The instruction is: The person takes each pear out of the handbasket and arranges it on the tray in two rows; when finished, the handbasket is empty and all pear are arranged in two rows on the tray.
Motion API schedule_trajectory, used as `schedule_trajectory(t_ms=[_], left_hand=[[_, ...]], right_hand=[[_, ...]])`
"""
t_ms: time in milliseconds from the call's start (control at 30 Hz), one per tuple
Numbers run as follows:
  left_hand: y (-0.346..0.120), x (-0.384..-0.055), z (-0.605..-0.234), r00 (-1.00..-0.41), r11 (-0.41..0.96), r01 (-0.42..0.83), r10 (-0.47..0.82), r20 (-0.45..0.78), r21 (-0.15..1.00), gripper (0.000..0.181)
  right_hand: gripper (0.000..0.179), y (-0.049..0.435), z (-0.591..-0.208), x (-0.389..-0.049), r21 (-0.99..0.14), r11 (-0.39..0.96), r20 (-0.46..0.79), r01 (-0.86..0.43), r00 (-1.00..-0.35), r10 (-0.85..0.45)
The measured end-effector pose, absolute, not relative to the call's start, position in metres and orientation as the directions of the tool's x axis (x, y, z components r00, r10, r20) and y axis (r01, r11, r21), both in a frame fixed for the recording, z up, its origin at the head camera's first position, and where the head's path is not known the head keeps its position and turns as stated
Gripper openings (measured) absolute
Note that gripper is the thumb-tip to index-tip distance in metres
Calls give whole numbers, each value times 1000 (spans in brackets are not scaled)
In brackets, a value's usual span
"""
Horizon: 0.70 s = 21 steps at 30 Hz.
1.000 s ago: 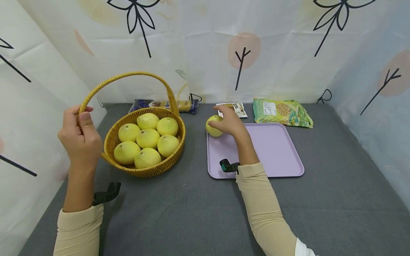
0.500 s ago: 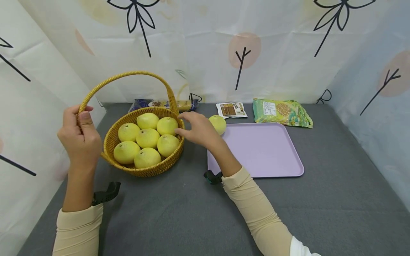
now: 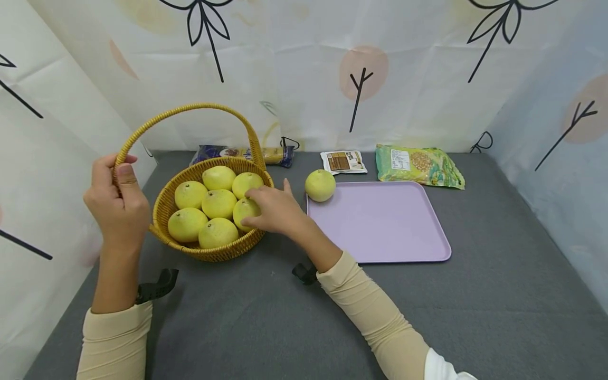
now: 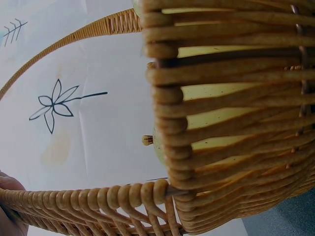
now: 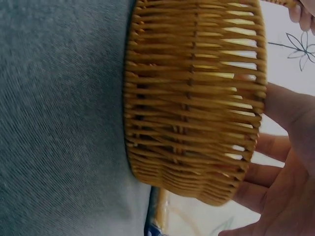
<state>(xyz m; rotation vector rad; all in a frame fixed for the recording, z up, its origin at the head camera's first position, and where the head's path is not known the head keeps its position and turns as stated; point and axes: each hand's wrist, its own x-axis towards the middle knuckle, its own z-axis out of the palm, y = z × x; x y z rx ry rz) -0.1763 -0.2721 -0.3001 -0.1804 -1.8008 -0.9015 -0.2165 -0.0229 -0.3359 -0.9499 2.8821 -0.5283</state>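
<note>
At the left in the head view, my left hand point(image 3: 119, 200) grips the handle of a yellow wicker basket point(image 3: 214, 255). Several round yellow-green fruits point(image 3: 218, 203) fill the basket. My right hand point(image 3: 275, 211) reaches over its right rim, thumb and a finger on either side of the rightmost fruit point(image 3: 244, 209). In the right wrist view the right fingers point(image 5: 263, 174) extend past the wicker rim, which hides their tips. The left wrist view shows the basket's woven side point(image 4: 221, 113) up close. Another such fruit point(image 3: 320, 185) lies at the back left corner of a lilac tray point(image 3: 380, 221).
Along the back of the grey table point(image 3: 247, 322) lie a blue and yellow packet point(image 3: 273, 157), a small white and brown sachet point(image 3: 344, 162) and a green bag point(image 3: 418, 165). A patterned white curtain point(image 3: 304, 74) hangs behind them.
My right hand has let go of the fruit at the tray's corner and moved left to the rightmost fruit in the basket. My left hand stays on the handle.
</note>
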Motion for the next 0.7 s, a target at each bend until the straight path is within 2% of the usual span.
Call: schedule_trajectory(t_ms=[267,700], left_hand=[[-272,-175,-299,-430,705,510,-287,856,493,28],[-272,-176,-300,-429,699,512,-296,853,500,29]], right_hand=[[65,-32,-341,-216,-351,794,16,-496,-851,-524],[64,-33,-340,-216,-356,780,22,-514,-840,-543]])
